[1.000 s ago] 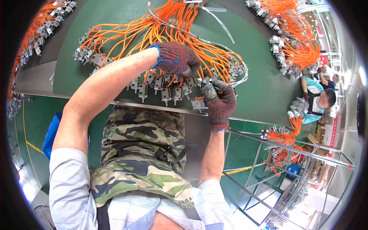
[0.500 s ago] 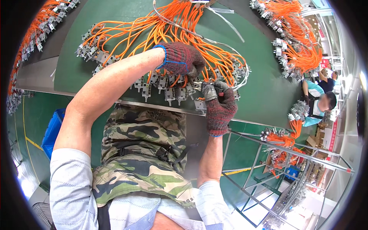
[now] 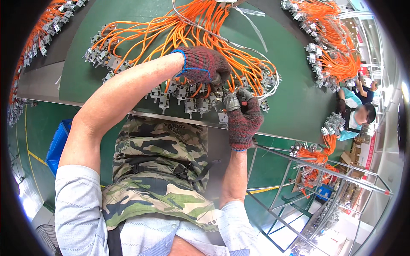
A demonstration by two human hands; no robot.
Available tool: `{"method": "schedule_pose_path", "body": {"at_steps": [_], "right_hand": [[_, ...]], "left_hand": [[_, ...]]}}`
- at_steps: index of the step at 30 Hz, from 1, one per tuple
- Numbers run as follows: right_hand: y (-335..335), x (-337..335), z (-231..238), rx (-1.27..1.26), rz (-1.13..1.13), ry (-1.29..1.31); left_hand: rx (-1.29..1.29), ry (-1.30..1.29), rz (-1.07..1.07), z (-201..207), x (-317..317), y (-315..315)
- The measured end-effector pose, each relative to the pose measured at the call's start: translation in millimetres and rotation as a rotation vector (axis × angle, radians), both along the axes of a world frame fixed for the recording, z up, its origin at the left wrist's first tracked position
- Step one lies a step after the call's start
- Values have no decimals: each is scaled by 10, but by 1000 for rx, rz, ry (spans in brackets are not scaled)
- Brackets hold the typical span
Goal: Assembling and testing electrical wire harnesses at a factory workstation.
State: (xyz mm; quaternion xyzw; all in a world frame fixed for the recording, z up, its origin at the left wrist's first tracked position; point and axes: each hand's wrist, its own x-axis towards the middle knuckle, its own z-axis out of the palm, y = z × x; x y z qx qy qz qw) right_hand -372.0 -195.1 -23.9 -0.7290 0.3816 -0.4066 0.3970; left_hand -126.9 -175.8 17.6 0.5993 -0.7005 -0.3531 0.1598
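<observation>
Lying between both hands (image 3: 222, 89), seemingly, grey connectors (image 3: 200, 102).

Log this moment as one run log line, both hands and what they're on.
left hand: gloved, on orange wires | right hand: gloved, at grey connectors | surface: green table

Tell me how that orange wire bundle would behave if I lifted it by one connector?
Orange wires curve loosely across the green table, so probably floppy. Grey connectors hang on many ends, so they would likely dangle and snag. Strands overlap; neighbours may drag along.
</observation>
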Motion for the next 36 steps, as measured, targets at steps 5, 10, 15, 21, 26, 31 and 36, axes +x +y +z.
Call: {"method": "schedule_pose_path", "body": {"at_steps": [5, 10, 15, 21, 26, 31, 36], "right_hand": [[-36, -57, -14, 12, 66, 4], [227, -133, 152, -168, -13, -180], [569, -181, 104, 55, 14, -321], [605, -112, -63, 80, -46, -264], [595, -97, -123, 45, -56, -178], [543, -194, -166, -29, -22, -36], [470, -218, -118, -227, -21, 70]], "left_hand": [[-29, 81, 38, 6, -4, 40], [-285, 337, 205, 134, 137, 306], [-578, 8, 572, 272, 819, 1036], [-336, -376, 958, 15, 1607, 2098], [-438, -328, 922, -502, 1689, 2296], [-477, -138, 991, -578, 1772, 2288], [-332, 25, 1075, -457, 1914, 2415]]}}
